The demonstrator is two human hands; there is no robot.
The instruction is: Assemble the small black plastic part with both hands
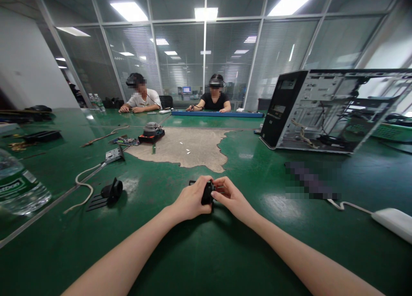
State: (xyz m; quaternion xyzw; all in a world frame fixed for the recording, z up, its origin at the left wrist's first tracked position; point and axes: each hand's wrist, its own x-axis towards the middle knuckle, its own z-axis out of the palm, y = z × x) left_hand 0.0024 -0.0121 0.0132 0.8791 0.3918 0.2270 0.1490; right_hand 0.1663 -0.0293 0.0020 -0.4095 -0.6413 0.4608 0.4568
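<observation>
Black, likely plastic, small part [207, 195] at centre frame, between your hands. Your left hand [190, 199] is clamped round it; your right hand [234, 199] has thumb and fingers bunched at its right end, can't tell if they're pinching. Should be light, stiff body, fairly smooth; thin edges could snap if bent. Grip the thick body, keep force off the edges. Underside hidden by your fingers.

Surface: glossy green tabletop [154, 253], so small bits may skid; worn patch [180, 146] above centre. Black bracket-like part [112, 191] at left, open PC tower [285, 107] upper right. Room: ceiling lights, glass partition [231, 64], two people [144, 99] [215, 99] seated across.
</observation>
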